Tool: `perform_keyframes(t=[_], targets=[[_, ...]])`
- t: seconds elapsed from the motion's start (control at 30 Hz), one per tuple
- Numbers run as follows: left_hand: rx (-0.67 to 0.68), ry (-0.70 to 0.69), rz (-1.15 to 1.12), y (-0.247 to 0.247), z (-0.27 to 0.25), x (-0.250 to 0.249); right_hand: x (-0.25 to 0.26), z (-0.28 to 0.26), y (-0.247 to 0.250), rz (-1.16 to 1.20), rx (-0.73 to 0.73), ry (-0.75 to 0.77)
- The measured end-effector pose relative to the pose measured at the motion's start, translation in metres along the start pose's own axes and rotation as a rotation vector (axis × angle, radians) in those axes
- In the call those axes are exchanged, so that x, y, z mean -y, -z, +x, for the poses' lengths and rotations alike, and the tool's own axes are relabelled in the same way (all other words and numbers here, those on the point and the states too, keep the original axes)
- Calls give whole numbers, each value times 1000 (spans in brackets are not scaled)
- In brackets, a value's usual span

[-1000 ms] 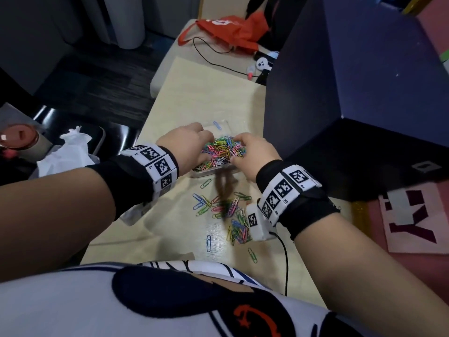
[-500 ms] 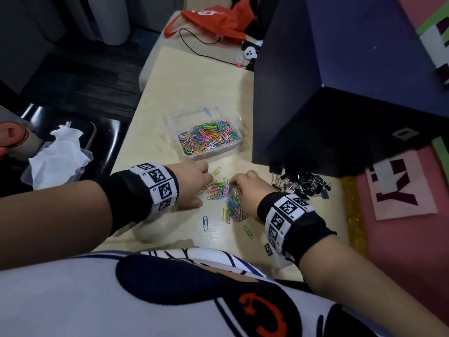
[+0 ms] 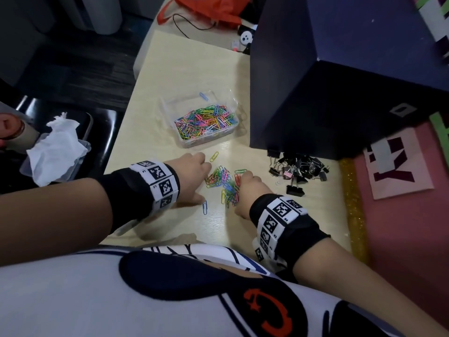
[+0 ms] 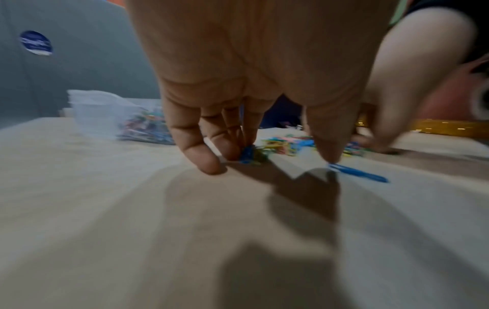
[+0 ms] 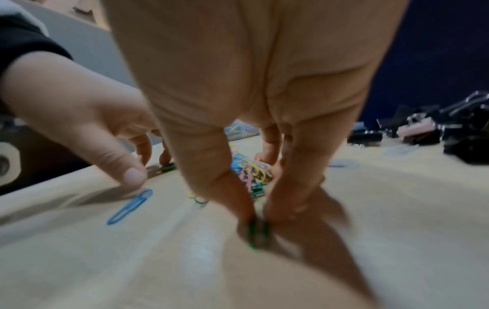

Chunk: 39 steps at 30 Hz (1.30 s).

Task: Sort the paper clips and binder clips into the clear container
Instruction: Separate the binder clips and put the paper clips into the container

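A clear container (image 3: 170, 107) on the pale table holds a heap of coloured paper clips (image 3: 206, 121). Nearer me lies a loose pile of paper clips (image 3: 222, 180), and my hands flank it. My left hand (image 3: 205, 175) is at the pile's left edge, its curled fingertips (image 4: 232, 153) raking clips while the thumb stands apart by a lone blue clip (image 4: 357, 173). On the pile's right side, my right hand (image 5: 258, 226) pinches a green clip between thumb and finger. Black binder clips (image 3: 298, 169), with one pink one among them, lie in a heap at the right.
A large dark blue box (image 3: 340, 81) stands just behind the binder clips and right of the container. A red bag (image 3: 206, 8) and a cable lie at the table's far end. The left table edge drops off beside a tub of tissue (image 3: 58, 147).
Both hands have come back from over the container to the loose pile near me and now work at its two sides. The container stands uncovered.
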<state>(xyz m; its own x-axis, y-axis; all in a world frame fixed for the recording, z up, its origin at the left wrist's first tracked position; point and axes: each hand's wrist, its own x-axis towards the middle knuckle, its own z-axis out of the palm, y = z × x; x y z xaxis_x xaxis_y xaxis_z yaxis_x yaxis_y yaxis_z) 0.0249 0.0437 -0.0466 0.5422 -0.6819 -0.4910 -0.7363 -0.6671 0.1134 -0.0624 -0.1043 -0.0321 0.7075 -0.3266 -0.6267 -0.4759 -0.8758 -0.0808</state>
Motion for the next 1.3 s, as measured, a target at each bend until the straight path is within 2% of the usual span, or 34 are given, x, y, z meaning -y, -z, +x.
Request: perform_keyframes(t=[0.13,0.27,0.37,0.5,0.73,0.9,1.03,1.17,1.3], targets=[[17,-23,2,-5,-3,-16,5,10,5,136,-121,116],[9,25,-25,-1,1,-18,0,11,15,145,-124,109],[1,41,-53,3,5,-15,2,10,9,75,-93,231],[-16,57,-38,6,8,-6,9,17,3,74,-131,366],[-18,57,27,8,11,5,5,31,12,96,-154,280],[-75,23,-27,20,13,10,4,39,32,123,-172,226],[-184,33,-92,51,16,20,14,45,61,160,-252,241],[-302,100,-142,79,21,39,34,56,88,194,-329,302],[-336,144,-141,92,27,53,52,67,107,262,-339,331]])
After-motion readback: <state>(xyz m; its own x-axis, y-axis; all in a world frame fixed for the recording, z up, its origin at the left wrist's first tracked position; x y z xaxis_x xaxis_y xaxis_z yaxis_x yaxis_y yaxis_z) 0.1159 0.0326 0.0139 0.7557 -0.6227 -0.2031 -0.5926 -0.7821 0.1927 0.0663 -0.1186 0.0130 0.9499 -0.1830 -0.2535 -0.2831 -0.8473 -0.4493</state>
